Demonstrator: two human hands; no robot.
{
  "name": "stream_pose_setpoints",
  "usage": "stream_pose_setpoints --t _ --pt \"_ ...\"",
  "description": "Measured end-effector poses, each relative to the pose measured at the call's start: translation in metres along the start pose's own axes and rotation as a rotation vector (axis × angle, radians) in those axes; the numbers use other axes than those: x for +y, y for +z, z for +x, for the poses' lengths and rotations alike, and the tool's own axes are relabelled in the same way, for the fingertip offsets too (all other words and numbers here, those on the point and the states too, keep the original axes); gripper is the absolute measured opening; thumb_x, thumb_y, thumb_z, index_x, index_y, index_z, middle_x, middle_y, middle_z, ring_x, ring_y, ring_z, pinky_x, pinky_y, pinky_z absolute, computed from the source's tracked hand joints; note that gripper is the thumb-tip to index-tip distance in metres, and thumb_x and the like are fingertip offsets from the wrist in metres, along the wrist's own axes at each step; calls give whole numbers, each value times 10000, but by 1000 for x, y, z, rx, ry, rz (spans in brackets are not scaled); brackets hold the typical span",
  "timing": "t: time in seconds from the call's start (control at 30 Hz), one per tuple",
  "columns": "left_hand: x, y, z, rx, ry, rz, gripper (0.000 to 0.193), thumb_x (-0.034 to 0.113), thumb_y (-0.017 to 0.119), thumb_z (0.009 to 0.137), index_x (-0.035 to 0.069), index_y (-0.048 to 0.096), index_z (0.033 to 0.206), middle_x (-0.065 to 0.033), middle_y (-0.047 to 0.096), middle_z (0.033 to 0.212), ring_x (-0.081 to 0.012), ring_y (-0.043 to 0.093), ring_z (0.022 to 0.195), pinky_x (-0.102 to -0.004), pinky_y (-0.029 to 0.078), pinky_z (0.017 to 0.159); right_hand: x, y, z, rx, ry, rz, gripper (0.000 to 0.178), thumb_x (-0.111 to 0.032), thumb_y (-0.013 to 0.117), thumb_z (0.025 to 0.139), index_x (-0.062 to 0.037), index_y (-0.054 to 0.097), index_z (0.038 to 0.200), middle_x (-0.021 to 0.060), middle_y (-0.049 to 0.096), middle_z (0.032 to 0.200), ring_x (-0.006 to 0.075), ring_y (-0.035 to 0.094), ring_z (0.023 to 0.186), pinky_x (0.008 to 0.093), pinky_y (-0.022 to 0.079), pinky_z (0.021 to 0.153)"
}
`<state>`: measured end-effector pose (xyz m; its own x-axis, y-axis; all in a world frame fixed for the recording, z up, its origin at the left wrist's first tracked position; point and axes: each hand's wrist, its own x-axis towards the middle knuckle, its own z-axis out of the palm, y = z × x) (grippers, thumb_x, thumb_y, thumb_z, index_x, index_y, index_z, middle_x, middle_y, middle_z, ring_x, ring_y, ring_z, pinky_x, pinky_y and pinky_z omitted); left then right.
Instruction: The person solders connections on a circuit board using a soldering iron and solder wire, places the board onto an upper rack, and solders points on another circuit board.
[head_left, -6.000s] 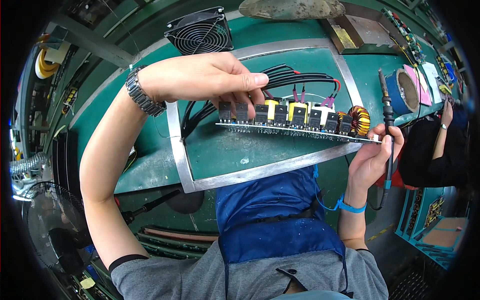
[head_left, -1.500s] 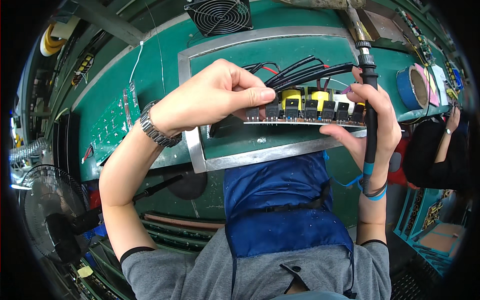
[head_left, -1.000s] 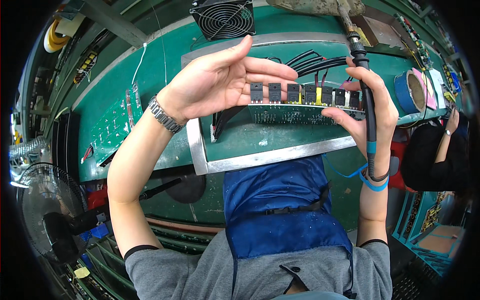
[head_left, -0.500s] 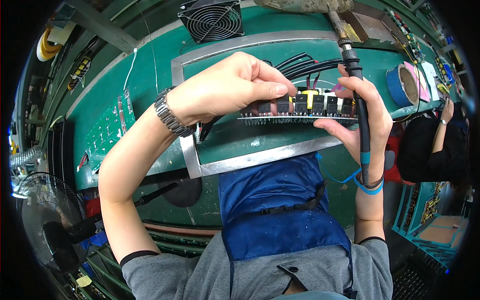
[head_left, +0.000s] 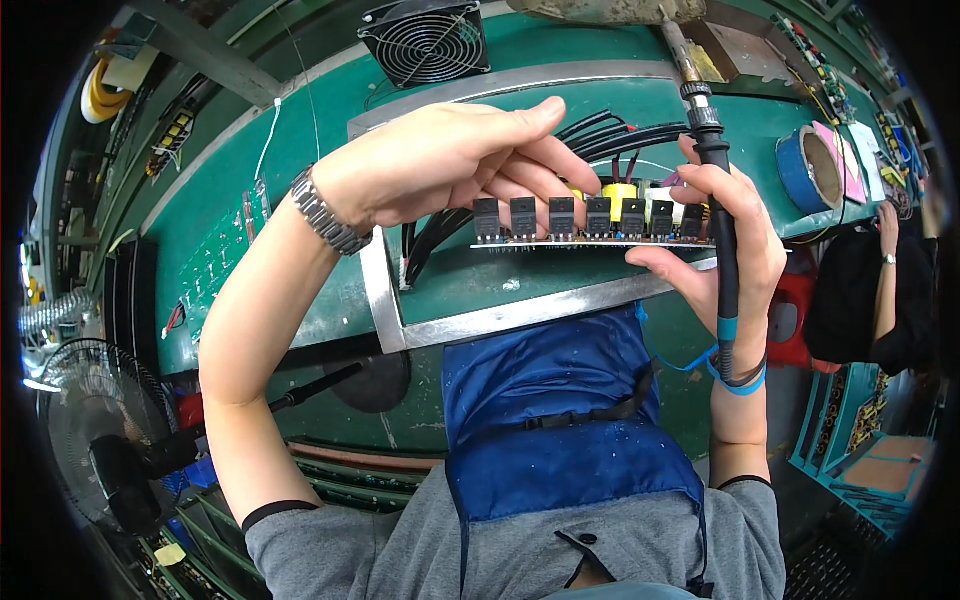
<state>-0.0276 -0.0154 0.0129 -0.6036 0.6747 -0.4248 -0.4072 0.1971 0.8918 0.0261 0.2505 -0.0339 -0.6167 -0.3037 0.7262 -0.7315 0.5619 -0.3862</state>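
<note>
A circuit board (head_left: 595, 241) is held up edge-on above the bench, with a row of black transistors (head_left: 562, 216) standing along its near edge. My right hand (head_left: 755, 235) grips the board's right end, thumb below and fingers behind. A soldering iron (head_left: 728, 270) also rests in that hand, its metal tip pointing away from me. My left hand (head_left: 450, 160) is open, thumb raised, its fingers stretched out behind the transistors; whether they touch the board is hidden. Yellow-wrapped parts (head_left: 620, 195) and black cables (head_left: 436, 246) show behind and beside the board.
A metal frame (head_left: 490, 322) lies on the green bench (head_left: 320, 270). Beyond it stands a black fan (head_left: 428, 45). At right are a blue tape roll (head_left: 808, 170) and a co-worker's arm (head_left: 886, 270). Another green board (head_left: 215, 265) lies at left.
My left thumb has lifted off the transistors, and the left fingers have opened out behind them. The board has tipped slightly, showing more of the transistor row. My right hand keeps its grip.
</note>
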Motion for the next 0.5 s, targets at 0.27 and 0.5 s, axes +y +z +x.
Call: stream_pose_setpoints --t 0.27,0.5 --pt "-10 11 -1 -37 97 85 619 484 362 1052 -25 555 1345 -120 671 1188 -163 627 1111 -290 482 971 -3 -5 0 -17 31 10 666 -272 918 588 -40 635 1144 132 679 1070 252 666 862 344 549 772" --pt "-11 9 0 -82 126 85 477 396 471 1044 24 606 1310 -45 672 1089 -74 586 949 -226 476 853 3 -36 -17 81 26 -117 693 -259 923 605 -18 604 1172 170 676 1139 317 662 1034 375 527 892"
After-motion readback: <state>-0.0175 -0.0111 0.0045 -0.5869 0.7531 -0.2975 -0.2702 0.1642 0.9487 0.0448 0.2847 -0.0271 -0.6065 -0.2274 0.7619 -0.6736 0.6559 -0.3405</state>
